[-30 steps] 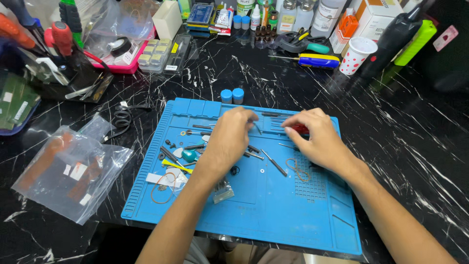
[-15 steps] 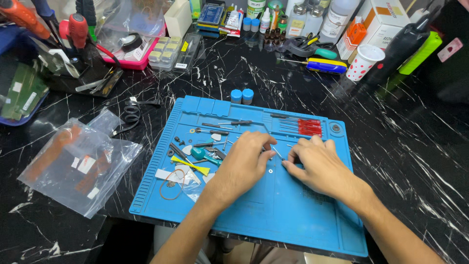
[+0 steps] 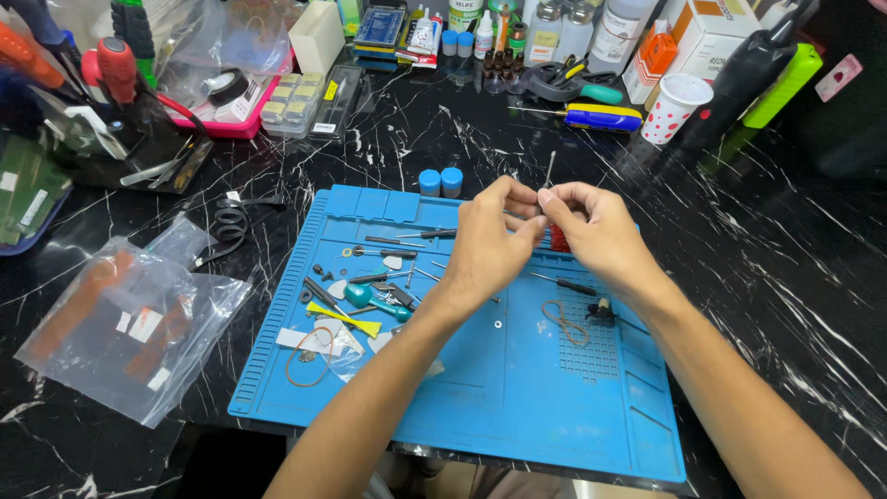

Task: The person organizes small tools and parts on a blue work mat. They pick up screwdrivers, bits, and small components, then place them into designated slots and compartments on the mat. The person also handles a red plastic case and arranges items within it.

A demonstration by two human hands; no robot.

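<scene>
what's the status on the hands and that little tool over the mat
Left hand and right hand meet above blue mat. Both pinch thin metal tool, tip up. Nothing in the way.

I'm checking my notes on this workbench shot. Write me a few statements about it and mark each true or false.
1. Both hands, left hand and right hand, meet above the blue mat. True.
2. A thin metal tool sticks up from the fingers. True.
3. The polka-dot cup stands on the mat. False: it stands on the black marble table, beyond the mat.
4. The clear plastic bag lies right of the mat. False: left.
</scene>
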